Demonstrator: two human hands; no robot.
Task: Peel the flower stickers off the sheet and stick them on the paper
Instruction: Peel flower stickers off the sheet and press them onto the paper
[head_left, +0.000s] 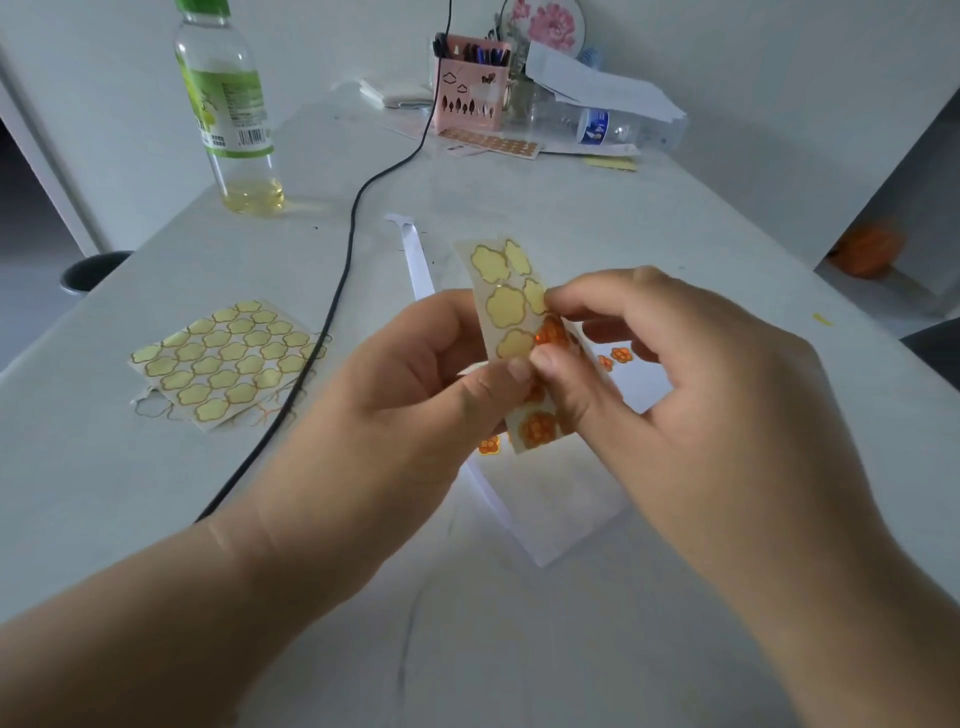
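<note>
Now you're pinching the thin, floppy sticker strip (511, 312) with your left hand (415, 374) while your right hand (675, 374) fingertips are gripping a flower's edge.

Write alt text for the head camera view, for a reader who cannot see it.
The left hand pinches a sticker strip above a white paper while the right hand pinches its edge, beside an orange flower sticker. A few orange flowers are stuck on the paper. An emptied sheet, a black cable and a bottle are further left.
</note>
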